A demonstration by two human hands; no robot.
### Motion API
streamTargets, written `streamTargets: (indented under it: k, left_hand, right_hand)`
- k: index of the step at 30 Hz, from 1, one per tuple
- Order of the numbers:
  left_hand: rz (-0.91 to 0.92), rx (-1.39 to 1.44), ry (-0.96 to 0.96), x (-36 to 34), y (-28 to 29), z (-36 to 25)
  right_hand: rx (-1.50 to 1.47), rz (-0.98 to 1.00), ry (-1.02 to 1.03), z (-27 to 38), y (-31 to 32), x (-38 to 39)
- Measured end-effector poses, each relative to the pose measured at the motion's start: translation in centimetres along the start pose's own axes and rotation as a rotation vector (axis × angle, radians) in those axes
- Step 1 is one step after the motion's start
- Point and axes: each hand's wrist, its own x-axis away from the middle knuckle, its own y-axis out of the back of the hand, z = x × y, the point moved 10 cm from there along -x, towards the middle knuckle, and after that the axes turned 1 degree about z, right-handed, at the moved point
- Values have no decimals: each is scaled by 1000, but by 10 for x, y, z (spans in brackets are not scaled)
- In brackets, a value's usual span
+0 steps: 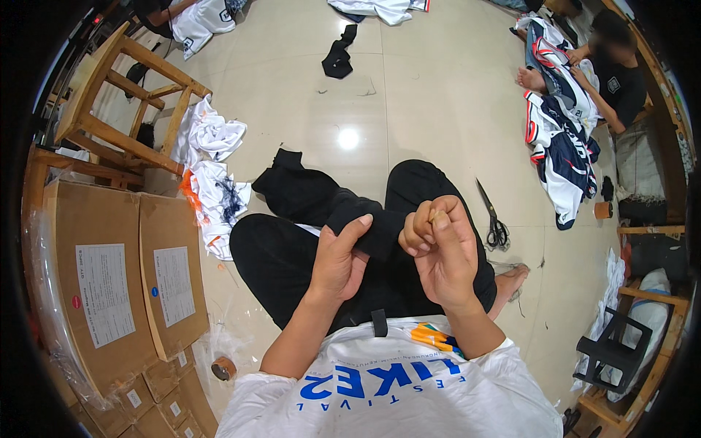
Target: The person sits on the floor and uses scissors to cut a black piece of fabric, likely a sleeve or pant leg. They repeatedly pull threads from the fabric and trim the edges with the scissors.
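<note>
Head view: the black cloth (pixel 381 232) sits central, pinched by the left hand (pixel 340 263); the right hand (pixel 444 252) curls its fingers narrowly at the cloth's 3 o'clock edge, exact hold unclear. Close handwork seems underway, likely needing steady tension next; blue lettering (pixel 365 381) crosses the 6 o'clock shirt (pixel 292 412), printed labels (pixel 111 292) the 9 o'clock cartons (pixel 168 226).

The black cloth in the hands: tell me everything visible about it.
The black cloth looks like plain, matte fabric with no visible print. A flat section spans between the left hand, its thumb on top, and the right hand, its fingers curled. Held over the lap, it seems to continue into black fabric on the floor ahead.
</note>
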Motion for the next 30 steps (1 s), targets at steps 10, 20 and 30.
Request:
streamTargets:
  k: [10, 20, 30]
  left_hand:
    - [-138, -76, -113, 6, 17, -27]
    - [-162, -152, -263, 11, 21, -45]
    - [-211, -263, -353, 18, 10, -47]
  right_hand:
    - [-35, -122, -155, -12, 22, 7]
    - [690, -1, -205, -35, 28, 19]
    - [643, -98, -198, -51, 24, 6]
